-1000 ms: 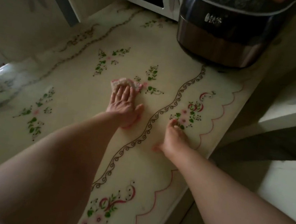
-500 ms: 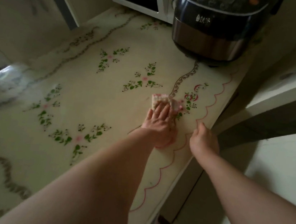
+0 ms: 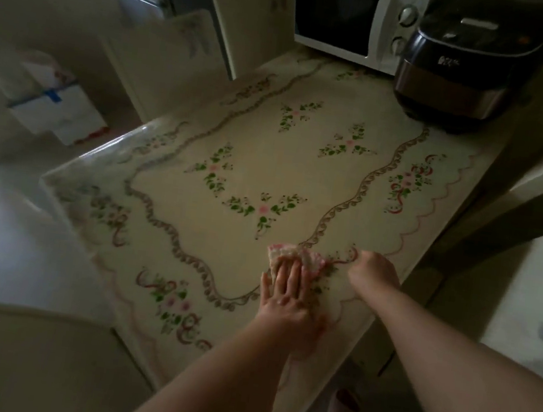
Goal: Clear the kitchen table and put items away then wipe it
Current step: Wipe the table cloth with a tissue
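Your left hand and the crumpled pink-and-cream cloth under it have come down the table since half a second ago. They have moved from beside the right scalloped border, nearer the cooker, to the near right corner. Your right hand has come in off the table's right edge and now sits on the top, just right of the cloth.

The left hand lies flat with its fingers straight and close together. Its fingertips press on the near part of the cloth, and the far part bunches up beyond them. The right hand shows only its back. Its fingers bend down toward the table out of sight, so you cannot tell how far it is closed or whether it holds anything.

The table wears a glossy cream cover printed with green sprigs, pink flowers and a brown scroll border. At the far right end stands a dark rice cooker with a metal band, and a white microwave oven is just left of it. Two pale chair backs stand off the far left side. A white box sits on the floor further left.
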Demonstrator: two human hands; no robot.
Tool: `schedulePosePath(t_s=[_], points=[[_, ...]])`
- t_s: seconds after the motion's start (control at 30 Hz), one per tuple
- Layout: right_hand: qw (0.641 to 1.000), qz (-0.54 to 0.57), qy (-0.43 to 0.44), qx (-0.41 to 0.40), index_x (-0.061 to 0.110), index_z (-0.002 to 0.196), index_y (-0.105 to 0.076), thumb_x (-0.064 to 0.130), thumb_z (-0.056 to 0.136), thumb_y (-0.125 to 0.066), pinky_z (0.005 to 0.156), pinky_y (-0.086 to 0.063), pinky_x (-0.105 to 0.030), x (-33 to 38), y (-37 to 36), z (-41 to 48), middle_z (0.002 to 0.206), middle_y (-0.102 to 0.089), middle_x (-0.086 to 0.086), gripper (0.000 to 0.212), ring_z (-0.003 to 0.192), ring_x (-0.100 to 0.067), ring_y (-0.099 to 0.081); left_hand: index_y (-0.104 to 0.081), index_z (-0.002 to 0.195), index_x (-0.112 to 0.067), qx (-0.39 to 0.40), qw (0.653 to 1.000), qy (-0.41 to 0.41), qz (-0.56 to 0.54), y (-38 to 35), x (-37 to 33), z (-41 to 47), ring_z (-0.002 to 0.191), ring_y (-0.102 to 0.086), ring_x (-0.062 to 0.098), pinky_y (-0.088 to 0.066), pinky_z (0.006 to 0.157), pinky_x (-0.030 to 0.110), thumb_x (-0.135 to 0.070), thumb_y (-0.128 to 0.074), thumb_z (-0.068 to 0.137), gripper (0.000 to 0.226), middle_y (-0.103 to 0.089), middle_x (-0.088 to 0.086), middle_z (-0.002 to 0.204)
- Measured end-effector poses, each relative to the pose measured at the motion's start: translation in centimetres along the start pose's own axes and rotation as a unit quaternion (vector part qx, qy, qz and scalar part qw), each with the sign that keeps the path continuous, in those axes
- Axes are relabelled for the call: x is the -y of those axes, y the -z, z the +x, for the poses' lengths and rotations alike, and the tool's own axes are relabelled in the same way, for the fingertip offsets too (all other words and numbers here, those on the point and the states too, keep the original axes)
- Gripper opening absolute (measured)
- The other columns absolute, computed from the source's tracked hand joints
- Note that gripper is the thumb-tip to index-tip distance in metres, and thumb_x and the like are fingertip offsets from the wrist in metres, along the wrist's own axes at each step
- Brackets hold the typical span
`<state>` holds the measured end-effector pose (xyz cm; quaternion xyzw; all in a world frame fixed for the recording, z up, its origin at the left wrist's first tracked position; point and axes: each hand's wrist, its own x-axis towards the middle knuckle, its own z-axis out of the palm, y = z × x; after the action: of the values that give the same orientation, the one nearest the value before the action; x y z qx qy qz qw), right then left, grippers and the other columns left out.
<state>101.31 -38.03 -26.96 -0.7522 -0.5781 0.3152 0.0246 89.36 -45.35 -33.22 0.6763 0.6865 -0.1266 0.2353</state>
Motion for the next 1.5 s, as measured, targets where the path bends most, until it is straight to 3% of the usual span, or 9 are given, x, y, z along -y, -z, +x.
schedulePosePath(t_s=[0.13, 0.53, 0.67, 0.77, 0.9, 1.0, 1.23, 1.4, 1.5], points=[[1.000, 0.025, 0.012, 0.013, 0.008, 0.132, -0.052, 0.013, 0.098, -0.039, 0.086, -0.045, -0.029, 0.9, -3.2, -4.6, 0.132, -0.055, -0.014, 0.037, 0.118, -0.029, -0.054, 0.030, 0.146, -0.015, 0.002, 0.998, 0.041, -0.039, -1.8, 3.0, -4.3, 0.138, 0.037, 0.026, 0.026, 0.110, 0.052, -0.059, -0.022, 0.095, 0.085, 0.038, 0.006, 0.152], [0.995, 0.062, 0.032, 0.069, 0.009, 0.125, -0.058, 0.012, 0.100, -0.038, 0.078, -0.042, -0.027, -0.5, -5.2, -13.2, 0.127, -0.058, -0.010, 0.032, 0.113, -0.025, -0.056, 0.021, 0.150, -0.017, 0.034, 0.992, 0.091, -0.080, -4.0, 6.8, -11.4, 0.144, 0.027, 0.025, 0.019, 0.114, 0.048, -0.059, -0.023, 0.097, 0.081, 0.028, 0.004, 0.157], [0.993, 0.088, 0.049, 0.057, 0.009, 0.124, -0.058, 0.014, 0.099, -0.039, 0.060, -0.042, -0.021, -0.9, -4.1, -14.7, 0.120, -0.061, -0.011, 0.032, 0.091, -0.022, -0.059, 0.009, 0.153, -0.020, 0.009, 0.987, 0.095, -0.131, -1.4, 6.8, -12.5, 0.149, 0.008, 0.027, -0.001, 0.120, 0.049, -0.049, -0.028, 0.100, 0.071, 0.012, 0.000, 0.162], [0.989, 0.116, 0.078, 0.047, 0.010, 0.125, -0.058, 0.015, 0.099, -0.040, 0.048, -0.033, -0.020, -1.0, -2.9, -16.5, 0.119, -0.062, -0.011, 0.032, 0.065, -0.015, -0.046, -0.012, 0.153, -0.020, -0.065, 0.986, 0.087, -0.130, 0.4, 6.0, -14.5, 0.146, -0.016, 0.029, -0.022, 0.117, 0.049, -0.040, -0.037, 0.100, 0.062, -0.014, 0.005, 0.161], [0.976, 0.138, 0.157, 0.061, 0.012, 0.129, -0.056, 0.014, 0.100, -0.038, 0.049, -0.034, -0.019, -1.4, -1.8, -20.0, 0.113, -0.063, -0.006, 0.034, 0.061, -0.007, -0.043, -0.060, 0.114, -0.015, -0.153, 0.984, 0.042, -0.079, 1.6, 4.9, -18.2, 0.104, -0.058, 0.022, -0.050, 0.085, 0.035, -0.022, -0.039, 0.101, 0.025, -0.061, 0.008, 0.120], [0.962, 0.161, 0.209, 0.069, 0.010, 0.129, -0.056, 0.014, 0.100, -0.039, 0.050, -0.037, -0.020, -1.7, -1.2, -22.5, 0.096, -0.057, -0.003, 0.034, 0.060, -0.006, -0.044, -0.062, 0.110, -0.021, -0.194, 0.980, 0.048, -0.016, 2.0, 5.0, -21.5, 0.088, -0.058, 0.018, -0.045, 0.063, 0.028, -0.016, -0.039, 0.100, 0.026, -0.066, 0.004, 0.105], [0.954, 0.202, 0.202, 0.090, 0.006, 0.123, -0.060, 0.008, 0.096, -0.042, 0.052, -0.036, -0.020, 0.1, -0.9, -27.5, 0.099, -0.057, -0.008, 0.033, 0.081, -0.019, -0.051, -0.065, 0.101, -0.014, -0.243, 0.961, 0.120, 0.047, 4.7, 7.2, -29.0, 0.100, -0.057, 0.026, -0.042, 0.068, 0.033, -0.013, -0.039, 0.096, 0.026, -0.062, 0.012, 0.110], [0.933, 0.256, 0.188, 0.170, -0.005, 0.123, -0.057, 0.005, 0.096, -0.041, 0.051, -0.036, -0.023, 4.0, -2.1, -31.4, 0.070, -0.047, -0.004, 0.033, 0.056, -0.013, -0.041, -0.065, 0.108, -0.015, -0.286, 0.948, 0.126, 0.054, 6.9, 10.3, -33.7, 0.113, -0.053, 0.028, -0.042, 0.081, 0.036, -0.016, -0.039, 0.097, 0.028, -0.062, 0.010, 0.117], [0.906, 0.343, 0.149, 0.197, 0.002, 0.106, -0.062, 0.004, 0.097, -0.038, 0.049, -0.034, -0.024, 7.8, -3.8, -34.1, 0.066, -0.045, -0.005, 0.026, 0.055, -0.014, -0.041, -0.064, 0.110, -0.016, -0.300, 0.941, 0.154, 0.042, 7.6, 13.8, -36.3, 0.115, -0.051, 0.027, -0.037, 0.078, 0.034, -0.017, -0.038, 0.098, 0.029, -0.060, 0.009, 0.119]])
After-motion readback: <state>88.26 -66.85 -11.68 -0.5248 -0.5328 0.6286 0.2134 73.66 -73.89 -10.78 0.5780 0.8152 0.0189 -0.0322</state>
